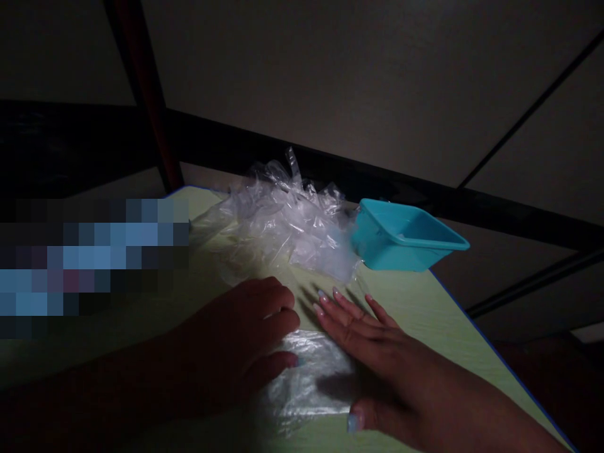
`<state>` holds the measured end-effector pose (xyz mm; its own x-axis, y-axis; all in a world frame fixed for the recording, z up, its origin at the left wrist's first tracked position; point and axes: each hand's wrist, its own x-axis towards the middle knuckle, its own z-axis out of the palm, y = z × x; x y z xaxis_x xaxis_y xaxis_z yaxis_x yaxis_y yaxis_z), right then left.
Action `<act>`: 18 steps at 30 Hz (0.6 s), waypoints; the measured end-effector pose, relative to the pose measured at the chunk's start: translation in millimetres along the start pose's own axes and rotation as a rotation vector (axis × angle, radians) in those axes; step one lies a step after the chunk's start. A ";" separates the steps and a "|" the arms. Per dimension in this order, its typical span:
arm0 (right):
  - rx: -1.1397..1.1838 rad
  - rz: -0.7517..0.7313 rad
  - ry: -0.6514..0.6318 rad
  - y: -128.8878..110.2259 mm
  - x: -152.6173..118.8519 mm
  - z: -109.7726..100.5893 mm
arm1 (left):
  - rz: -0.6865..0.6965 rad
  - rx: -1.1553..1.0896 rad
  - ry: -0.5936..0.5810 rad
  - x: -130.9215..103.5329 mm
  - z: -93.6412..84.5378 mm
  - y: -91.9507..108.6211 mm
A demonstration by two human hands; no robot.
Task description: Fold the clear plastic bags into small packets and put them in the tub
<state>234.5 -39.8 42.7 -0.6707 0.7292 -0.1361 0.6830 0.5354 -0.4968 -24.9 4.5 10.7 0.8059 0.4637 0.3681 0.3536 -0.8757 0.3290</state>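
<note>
A flat clear plastic bag [311, 374] lies on the pale green table between my two hands. My left hand [255, 333] is over its left side, fingers curled, thumb on or just above the plastic; whether it pinches anything is hidden. My right hand [372, 352] hovers or rests at the bag's right side, fingers spread and thumb apart, holding nothing. Just beyond my hands is a loose heap of crumpled clear plastic bags [292, 226]. To the right of that heap stands a turquoise plastic basket [401, 248], touching or nearly touching it.
The pale green table [453, 340] has a blue edge running down the right side. A blurred-out pixelated patch covers the left side. Behind the table are a dark wall or panel [330, 82] and a dark red post [146, 94].
</note>
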 end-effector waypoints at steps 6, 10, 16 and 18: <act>-0.037 0.064 -0.077 -2.1 -2.5 -3.5 | -0.027 -0.026 0.076 2.5 -2.6 -4.1; -0.008 0.058 0.006 2.9 -24.6 -27.1 | 0.121 -0.101 -0.007 0.1 1.9 -2.8; 0.014 -0.054 -0.114 11.9 -50.6 -35.4 | 0.161 -0.137 -0.233 -5.0 16.7 -2.1; 0.000 -0.081 -0.128 9.6 -48.9 -32.9 | 0.150 -0.154 -0.280 -4.9 16.4 -1.8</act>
<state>283.3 -56.3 72.7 -0.7552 0.6229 -0.2041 0.6251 0.5906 -0.5103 -21.8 1.6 -5.9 0.9500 0.2579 0.1761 0.1631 -0.8906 0.4245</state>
